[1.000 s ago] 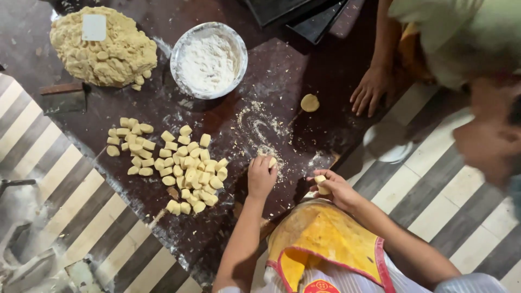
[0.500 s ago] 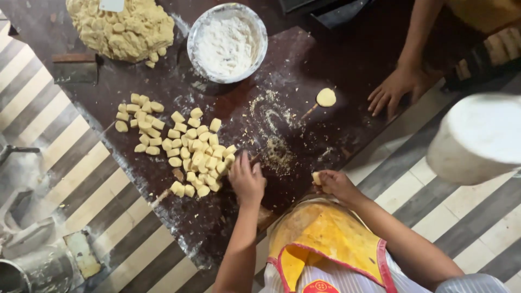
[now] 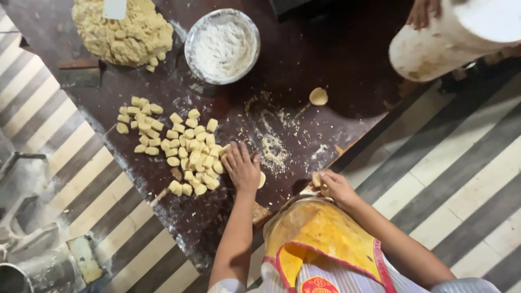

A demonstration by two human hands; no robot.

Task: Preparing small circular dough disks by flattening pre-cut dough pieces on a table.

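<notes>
Change: over the past second the left hand has moved from the bare floured patch to the edge of the heap of cut dough pieces, and a white cylinder has swung into the top right corner.
Meaning: the flattening work looks mid-cycle, one piece under the palm and another ready.
Left grip: palm down, fingers spread flat, pressing a dough piece whose rim shows just right of the palm.
Right grip: the right hand pinches a small dough lump at the table edge, well right of the left hand.
Count, dough pieces: roughly fifty cut lumps, touching the left fingertips and spreading away to their left.
Count, flattened discs: one, far beyond both hands.
Count, flour bowls: one metal bowl.
Count, dough mounds: one large mass at the far left corner.
Count, other hands: one co-worker's hand at the cylinder.
</notes>
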